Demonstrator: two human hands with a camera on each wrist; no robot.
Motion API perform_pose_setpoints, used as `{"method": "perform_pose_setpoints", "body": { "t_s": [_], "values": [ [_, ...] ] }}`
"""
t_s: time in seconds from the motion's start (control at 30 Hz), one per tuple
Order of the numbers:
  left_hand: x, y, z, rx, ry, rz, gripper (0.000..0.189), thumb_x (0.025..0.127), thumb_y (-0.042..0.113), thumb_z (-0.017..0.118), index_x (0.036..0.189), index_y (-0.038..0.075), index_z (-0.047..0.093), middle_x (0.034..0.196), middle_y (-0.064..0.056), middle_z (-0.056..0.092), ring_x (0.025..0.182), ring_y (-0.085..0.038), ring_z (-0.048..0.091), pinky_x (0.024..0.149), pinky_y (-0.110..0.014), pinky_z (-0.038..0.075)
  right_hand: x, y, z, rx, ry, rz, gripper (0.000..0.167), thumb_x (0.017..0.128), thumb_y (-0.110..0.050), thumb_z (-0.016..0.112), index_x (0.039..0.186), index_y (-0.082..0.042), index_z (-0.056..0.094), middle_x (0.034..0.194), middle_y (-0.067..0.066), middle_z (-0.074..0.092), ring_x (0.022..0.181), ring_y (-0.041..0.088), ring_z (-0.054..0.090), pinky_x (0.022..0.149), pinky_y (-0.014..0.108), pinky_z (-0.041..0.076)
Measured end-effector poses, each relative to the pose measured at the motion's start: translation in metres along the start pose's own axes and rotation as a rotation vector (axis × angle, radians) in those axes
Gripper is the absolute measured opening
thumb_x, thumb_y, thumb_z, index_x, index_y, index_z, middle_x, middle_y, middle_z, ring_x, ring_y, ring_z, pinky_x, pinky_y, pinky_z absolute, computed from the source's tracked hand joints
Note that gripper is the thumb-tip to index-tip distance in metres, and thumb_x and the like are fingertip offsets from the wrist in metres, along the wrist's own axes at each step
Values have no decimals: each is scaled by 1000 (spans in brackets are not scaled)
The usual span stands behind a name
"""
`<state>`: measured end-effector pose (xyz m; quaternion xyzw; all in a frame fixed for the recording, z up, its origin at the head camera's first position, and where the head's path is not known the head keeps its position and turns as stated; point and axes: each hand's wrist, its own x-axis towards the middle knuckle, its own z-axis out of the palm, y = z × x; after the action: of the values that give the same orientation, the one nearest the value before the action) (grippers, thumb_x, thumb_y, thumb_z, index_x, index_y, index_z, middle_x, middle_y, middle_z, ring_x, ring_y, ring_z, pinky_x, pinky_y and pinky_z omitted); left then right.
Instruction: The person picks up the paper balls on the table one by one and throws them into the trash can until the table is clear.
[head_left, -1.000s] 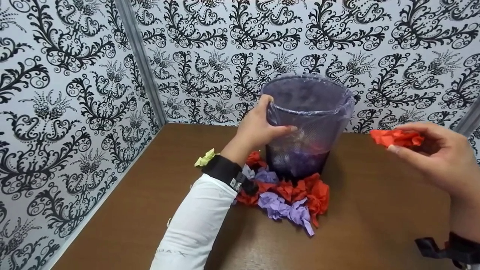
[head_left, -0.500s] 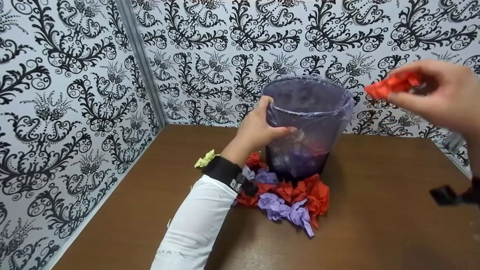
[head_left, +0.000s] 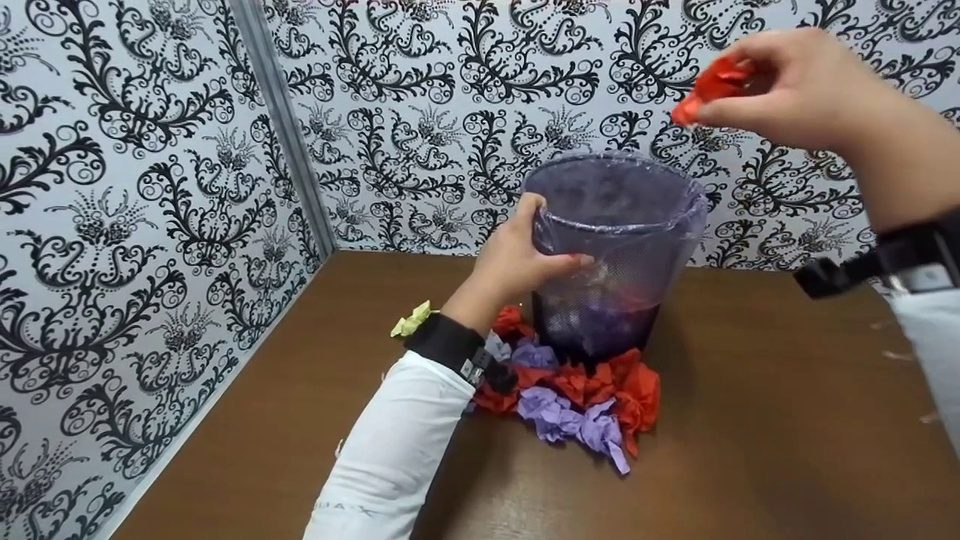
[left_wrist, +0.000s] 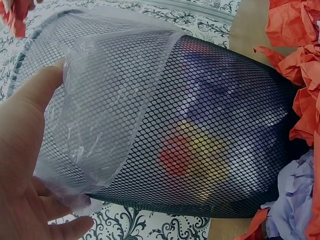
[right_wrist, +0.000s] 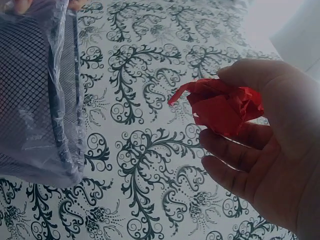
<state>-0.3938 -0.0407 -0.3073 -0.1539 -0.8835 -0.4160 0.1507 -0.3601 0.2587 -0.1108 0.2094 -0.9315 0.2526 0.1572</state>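
A mesh wastebasket with a clear plastic liner folded over its rim stands on the table. My left hand grips it at the left side of the rim, thumb along the outside. Up and to the right of the basket's mouth, my right hand pinches a crumpled piece of red paper between thumb and fingers. Through the mesh, the left wrist view shows crumpled red, yellow and purple paper inside the basket.
Crumpled red paper and purple paper lie heaped at the basket's foot. A yellow-green paper piece sits beyond my left wrist. Patterned walls border the brown table behind and at left.
My right hand has risen from low at the right and moved left toward the basket, carrying the red paper. The left hand and the basket have stayed in place.
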Motion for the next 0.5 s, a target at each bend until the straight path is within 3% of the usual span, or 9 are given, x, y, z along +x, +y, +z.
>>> {"method": "perform_pose_setpoints", "body": {
  "t_s": [0.23, 0.5],
  "values": [
    [0, 2, -1, 9, 13, -12, 84, 61, 60, 93, 125, 38, 43, 101, 8, 67, 94, -14, 67, 86, -37, 59, 37, -10, 13, -89, -116, 57, 56, 86, -59, 76, 123, -19, 65, 122, 8, 65, 101, 21, 57, 80, 33, 45],
    [0, 0, 1, 5, 8, -1, 86, 61, 59, 94, 127, 36, 43, 103, 7, 66, 95, -14, 67, 86, -36, 60, 57, -15, 51, -47, -204, 77, 54, 87, -51, 79, 125, -15, 64, 130, 13, 66, 113, 27, 61, 100, 47, 51]
  ]
}}
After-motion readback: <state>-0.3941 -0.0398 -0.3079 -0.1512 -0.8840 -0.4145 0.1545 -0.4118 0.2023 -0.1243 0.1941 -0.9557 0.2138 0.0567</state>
